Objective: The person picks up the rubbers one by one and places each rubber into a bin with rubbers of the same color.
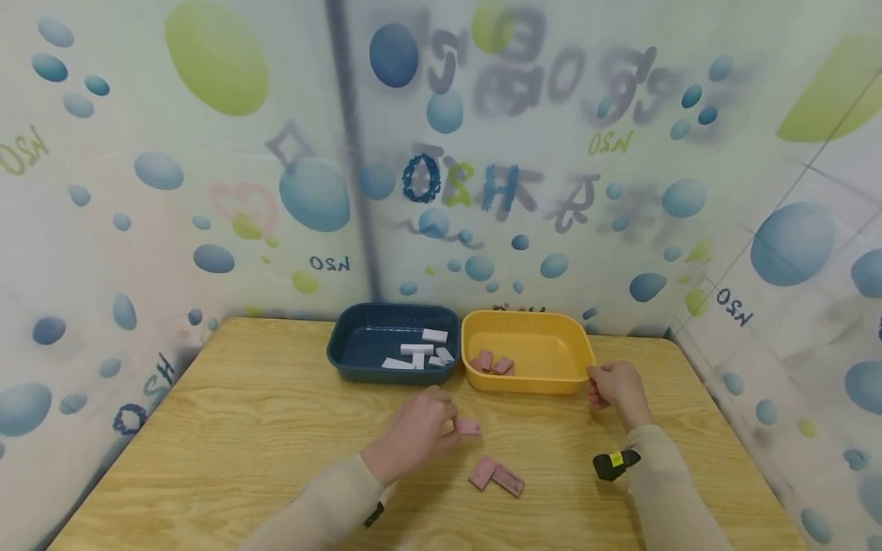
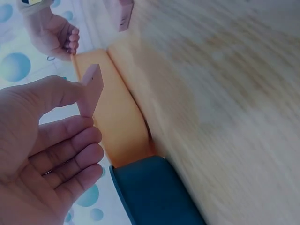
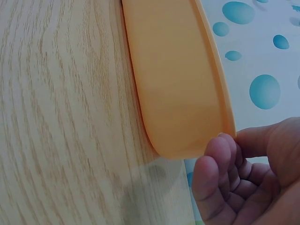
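My left hand [image 1: 415, 430] pinches a small pink rectangular block [image 1: 468, 426] between thumb and fingertip, above the table in front of the bins. In the left wrist view, that block [image 2: 92, 91] stands on edge in the pinch while the other fingers curl loosely below it. At the yellow bin's [image 1: 530, 385] right front corner, my right hand [image 1: 618, 389] grips the rim with thumb and fingers, as the right wrist view also shows. Two more pink blocks [image 1: 508, 480] lie touching or nearly so on the table, nearer to me. Several pink blocks [image 1: 485, 360] are inside the yellow bin.
A dark blue bin [image 1: 393, 375] with several white blocks [image 1: 416, 350] stands directly left of the yellow one. Both bins are at the back of the wood-grain table [image 1: 262, 428], close to a curtain [image 1: 276, 229] patterned with drops. A black device [image 1: 613, 464] is strapped at the right wrist.
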`<move>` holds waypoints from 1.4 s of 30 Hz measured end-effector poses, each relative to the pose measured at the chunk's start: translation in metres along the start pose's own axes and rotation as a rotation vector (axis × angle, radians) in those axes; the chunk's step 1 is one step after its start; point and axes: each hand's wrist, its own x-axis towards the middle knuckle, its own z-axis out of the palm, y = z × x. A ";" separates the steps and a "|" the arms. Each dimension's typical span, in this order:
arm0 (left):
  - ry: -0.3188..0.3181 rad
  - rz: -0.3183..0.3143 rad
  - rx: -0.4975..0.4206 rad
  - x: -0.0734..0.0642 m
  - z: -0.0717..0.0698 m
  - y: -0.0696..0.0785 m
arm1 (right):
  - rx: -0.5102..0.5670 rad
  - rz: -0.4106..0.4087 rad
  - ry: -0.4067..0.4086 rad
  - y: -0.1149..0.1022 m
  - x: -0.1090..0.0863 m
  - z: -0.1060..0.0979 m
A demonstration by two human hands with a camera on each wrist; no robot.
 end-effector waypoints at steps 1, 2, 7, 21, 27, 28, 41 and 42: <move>0.015 0.004 0.002 0.001 0.000 0.000 | 0.000 0.000 0.001 0.000 0.000 0.000; 0.026 0.004 -0.001 0.003 0.000 0.000 | -0.001 0.000 0.001 0.000 0.000 0.000; 0.050 -0.005 0.000 0.009 0.000 0.001 | -0.004 0.003 0.000 0.001 0.001 0.000; 0.112 -0.009 0.009 0.026 -0.006 0.005 | 0.010 -0.001 0.002 0.000 -0.002 0.000; 0.136 -0.019 -0.022 0.032 -0.005 0.005 | 0.020 0.002 0.000 0.001 0.000 0.000; 0.140 -0.023 -0.024 0.033 -0.004 0.005 | 0.019 0.000 -0.002 0.001 -0.001 0.000; 0.159 -0.055 0.006 0.050 0.002 0.003 | 0.025 0.001 -0.001 0.002 -0.002 0.001; 0.159 -0.060 0.010 0.052 0.003 0.003 | 0.025 -0.001 -0.001 0.001 -0.002 0.001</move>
